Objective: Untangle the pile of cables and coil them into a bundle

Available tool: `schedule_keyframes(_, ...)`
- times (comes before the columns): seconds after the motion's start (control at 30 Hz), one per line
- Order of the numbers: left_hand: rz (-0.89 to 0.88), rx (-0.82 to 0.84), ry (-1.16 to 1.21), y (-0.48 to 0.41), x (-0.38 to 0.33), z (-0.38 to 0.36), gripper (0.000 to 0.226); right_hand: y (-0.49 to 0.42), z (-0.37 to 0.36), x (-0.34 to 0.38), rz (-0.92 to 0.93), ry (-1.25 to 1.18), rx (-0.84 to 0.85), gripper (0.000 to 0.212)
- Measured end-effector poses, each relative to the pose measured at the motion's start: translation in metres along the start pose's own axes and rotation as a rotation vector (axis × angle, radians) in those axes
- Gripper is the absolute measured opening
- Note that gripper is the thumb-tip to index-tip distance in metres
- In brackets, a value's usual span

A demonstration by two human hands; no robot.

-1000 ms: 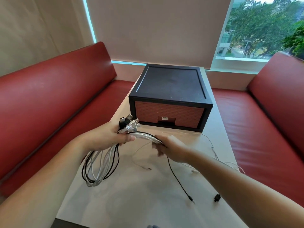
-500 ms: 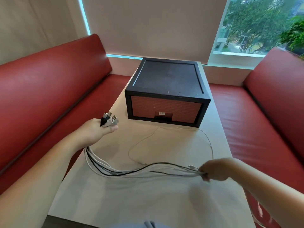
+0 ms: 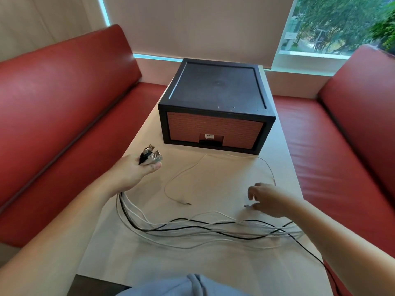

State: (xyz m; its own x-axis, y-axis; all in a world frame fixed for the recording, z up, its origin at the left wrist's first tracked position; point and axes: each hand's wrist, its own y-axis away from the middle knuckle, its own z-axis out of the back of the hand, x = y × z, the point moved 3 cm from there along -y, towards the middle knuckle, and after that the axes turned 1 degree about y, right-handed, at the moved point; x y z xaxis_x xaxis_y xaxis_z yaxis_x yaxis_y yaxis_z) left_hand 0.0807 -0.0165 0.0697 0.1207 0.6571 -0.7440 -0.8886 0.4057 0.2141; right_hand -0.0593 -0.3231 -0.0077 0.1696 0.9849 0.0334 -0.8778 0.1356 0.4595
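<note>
1. A pale counter (image 3: 213, 263) runs between two red benches (image 3: 53, 103) under a window (image 3: 342, 24) in this head-camera view, with a black box (image 3: 215, 90) with a brick-patterned front at its far end.
2. The cables (image 3: 192, 229), black and white, lie fanned loosely on the counter. Their long axis runs from under the left hand (image 3: 136, 171) across to the right, passing on the person's side of the right hand (image 3: 269, 199) and under that forearm. At least one black strand trails over the counter's right edge.
3. The left hand is closed round the gathered plugs (image 3: 150, 155), which stick out beyond its fingers toward the box, so one end of every strand is anchored there.
4. The right hand hovers low over the counter, fingers loosely spread and blurred, with a small connector (image 3: 246, 205) just at its thumb side. Whether it pinches that tip or only reaches it cannot be told.
5. A thin white cable (image 3: 171, 182) lies apart from the rest, looping from a jack between the two hands out toward the box and back round beyond the right hand.
6. Judged from this layout, the right hand is the nearer to the free ends. Drawing them back toward the left hand along the cables' length looks to be what coiling calls for.
</note>
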Motion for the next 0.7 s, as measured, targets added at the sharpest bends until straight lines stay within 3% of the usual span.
schedule_keyframes(0.17, -0.003, -0.139, 0.044, -0.007, 0.01, -0.003, 0.012, -0.006, -0.016, 0.006, 0.053, 0.153, -0.044, 0.024)
schedule_keyframes(0.23, 0.031, -0.201, 0.05, -0.009, 0.017, -0.004, 0.004, -0.01, -0.019, 0.008, 0.04, 0.1, -0.06, 0.021)
schedule_keyframes(0.3, 0.042, -0.24, 0.071, -0.009, 0.02, -0.008, 0.013, -0.014, -0.017, 0.012, 0.009, -0.014, -0.068, 0.021)
schedule_keyframes(0.53, -0.004, -0.279, 0.179, -0.011, 0.024, -0.017, 0.031, -0.022, 0.0, 0.048, -0.047, -0.842, -0.211, 0.033)
schedule_keyframes(0.7, -0.066, -0.27, 0.235, -0.015, 0.027, -0.022, 0.022, -0.023, 0.012, 0.08, -0.088, -1.353, -0.197, 0.027)
